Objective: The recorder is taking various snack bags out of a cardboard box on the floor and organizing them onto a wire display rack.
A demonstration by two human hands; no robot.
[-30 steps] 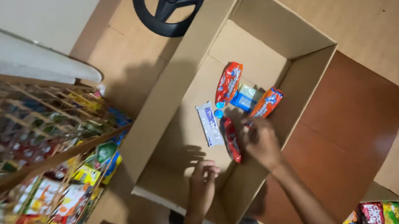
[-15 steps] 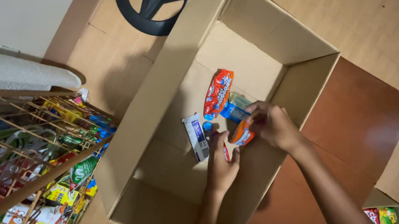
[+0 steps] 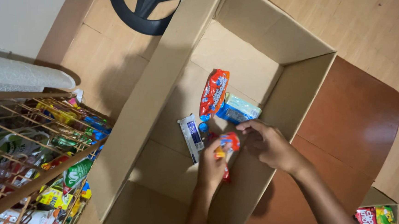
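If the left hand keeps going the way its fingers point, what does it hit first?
Probably the red and orange snack packet that the left hand already grips; past it lies the light blue pack, though depth is unclear.

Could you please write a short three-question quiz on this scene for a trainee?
1. True or false: both hands are inside the cardboard box.
2. Which lies nearest the white packet? A) small blue cap B) steering wheel C) wire rack
3. What do the left hand and its fingers grip?

Key
1. True; the right hand is beside the left.
2. A
3. An orange-red snack packet.
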